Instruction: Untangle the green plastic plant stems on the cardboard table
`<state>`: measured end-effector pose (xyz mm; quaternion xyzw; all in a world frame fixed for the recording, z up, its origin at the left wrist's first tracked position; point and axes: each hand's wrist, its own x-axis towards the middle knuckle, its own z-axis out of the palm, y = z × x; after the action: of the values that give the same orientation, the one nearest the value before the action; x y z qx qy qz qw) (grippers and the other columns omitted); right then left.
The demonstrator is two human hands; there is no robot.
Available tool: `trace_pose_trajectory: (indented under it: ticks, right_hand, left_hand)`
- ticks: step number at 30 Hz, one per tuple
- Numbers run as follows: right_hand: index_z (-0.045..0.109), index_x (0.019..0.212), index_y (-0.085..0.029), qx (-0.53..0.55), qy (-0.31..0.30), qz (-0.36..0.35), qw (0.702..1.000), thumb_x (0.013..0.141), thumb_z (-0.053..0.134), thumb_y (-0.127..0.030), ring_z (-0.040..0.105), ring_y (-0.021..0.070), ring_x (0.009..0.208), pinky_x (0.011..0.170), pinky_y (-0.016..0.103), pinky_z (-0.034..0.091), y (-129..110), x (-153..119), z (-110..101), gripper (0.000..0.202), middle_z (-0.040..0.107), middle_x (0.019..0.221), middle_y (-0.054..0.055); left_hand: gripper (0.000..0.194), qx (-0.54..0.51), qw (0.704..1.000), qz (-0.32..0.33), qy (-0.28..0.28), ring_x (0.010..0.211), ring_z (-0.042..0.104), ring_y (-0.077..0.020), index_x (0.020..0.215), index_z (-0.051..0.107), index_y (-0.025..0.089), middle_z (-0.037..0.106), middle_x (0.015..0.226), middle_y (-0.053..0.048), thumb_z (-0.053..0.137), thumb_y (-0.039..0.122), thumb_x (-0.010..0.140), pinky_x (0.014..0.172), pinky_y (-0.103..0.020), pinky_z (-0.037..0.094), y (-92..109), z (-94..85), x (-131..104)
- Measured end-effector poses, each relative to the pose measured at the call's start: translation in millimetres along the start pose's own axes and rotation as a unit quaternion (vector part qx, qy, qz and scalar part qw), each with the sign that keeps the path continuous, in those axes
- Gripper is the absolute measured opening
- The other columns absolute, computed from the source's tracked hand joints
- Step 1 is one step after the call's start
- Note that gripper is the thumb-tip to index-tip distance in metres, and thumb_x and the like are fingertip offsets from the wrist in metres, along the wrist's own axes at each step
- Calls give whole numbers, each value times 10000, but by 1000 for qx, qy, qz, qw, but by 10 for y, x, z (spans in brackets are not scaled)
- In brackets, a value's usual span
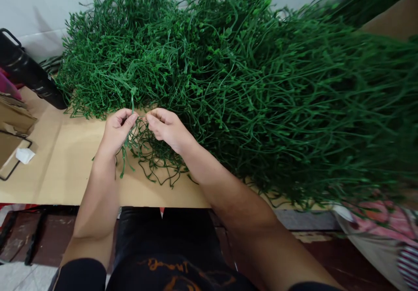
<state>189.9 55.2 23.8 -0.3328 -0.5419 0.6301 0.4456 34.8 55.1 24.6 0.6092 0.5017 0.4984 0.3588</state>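
Observation:
Between the thumb and fingers of my left hand (118,128) is pinched a green artificial plant stem (132,101), its tip pointing up and its lower strands hanging below the hand. Just to the right, my right hand (166,126) is closed in a pinch with the fingertips close to the left ones. What sits in that pinch is too small to make out. Loose green stems (160,162) lie on the cardboard under both hands. Behind them rises a large tangled pile of green plastic stems (209,65).
A black bottle (31,71) leans at the left by the pile. Cardboard (75,160) covers the table. At far left are a cardboard box (13,115), a black wire frame and a white scrap (25,155). Pink cloth (385,221) lies below the table edge at right. A white wall stands behind.

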Motion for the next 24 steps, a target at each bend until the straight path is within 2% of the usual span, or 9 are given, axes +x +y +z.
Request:
trace_pose_trajectory:
  ticks: [2, 4, 6, 9, 12, 15, 17, 20, 24]
  right_hand:
    - [428, 695, -206, -26, 18, -26, 999, 779, 552, -580, 314, 55, 492, 473, 229, 278, 36, 8, -25, 403, 308, 545, -83]
    - [443, 719, -208, -62, 40, -42, 996, 821, 477, -601, 326, 67, 512, 487, 233, 286, 75, 29, -44, 408, 304, 555, -72]
    - [471, 767, -202, -106, 61, -55, 991, 880, 443, -490, 352, 77, 542, 510, 232, 302, 97, 45, -48, 311, 340, 576, -57]
    - [478, 812, -191, -190, 93, -85, 974, 889, 417, -273, 392, 83, 580, 564, 236, 338, 64, -6, -1, 128, 421, 636, -36]
    - [492, 887, -183, -274, 87, -141, 947, 891, 371, -231, 412, 88, 558, 593, 255, 359, -49, -197, 132, 130, 480, 670, -20]
    - [515, 984, -184, -315, 1, -232, 920, 899, 337, -236, 450, 95, 558, 588, 258, 374, -168, -426, 298, 204, 554, 734, 9]
    - [516, 1040, -187, -310, -44, -276, 909, 906, 319, -238, 493, 99, 607, 604, 252, 395, -199, -494, 363, 243, 596, 818, 30]
    - [493, 1115, -174, -292, -20, -224, 929, 912, 386, -335, 503, 107, 625, 611, 259, 409, -136, -394, 328, 280, 585, 791, 20]
    - [495, 1108, -168, -239, 77, -105, 962, 814, 579, -443, 482, 109, 641, 623, 264, 409, 47, -117, 126, 411, 531, 729, -15]
  left_hand:
    - [260, 16, 1000, -9, -18, 552, 382, -89, 643, 592, 166, 462, 561, 29, 685, 407, 671, 524, -217, 318, 12, 14, -11]
    - [225, 45, 998, -24, -44, 569, 415, -96, 675, 628, 157, 508, 578, 22, 680, 376, 668, 541, -221, 342, 24, 42, -25]
    - [195, 68, 996, -29, -54, 585, 442, -104, 695, 652, 154, 542, 589, 16, 651, 349, 696, 561, -226, 360, 26, 78, -32]
    - [201, 74, 997, -8, -29, 584, 445, -106, 666, 642, 159, 537, 574, 18, 616, 342, 745, 571, -231, 356, -7, 118, -16]
    - [228, 65, 997, -8, 30, 567, 417, -97, 624, 591, 170, 492, 561, 31, 613, 338, 775, 560, -234, 334, -85, 68, 37]
    - [290, 63, 986, -35, 148, 512, 342, -87, 592, 536, 178, 387, 513, 46, 611, 360, 804, 521, -250, 284, -148, -106, 85]
    - [323, 27, 982, -61, 177, 467, 282, -82, 618, 526, 186, 316, 483, 56, 593, 426, 823, 495, -266, 249, -135, -221, 85]
    - [375, -63, 989, -79, 106, 420, 248, -77, 680, 533, 201, 273, 475, 64, 539, 547, 827, 459, -266, 226, -24, -245, 40]
    - [435, -117, 987, -99, -48, 392, 252, -73, 668, 552, 197, 223, 462, 67, 500, 598, 826, 435, -253, 247, 145, -54, -23]
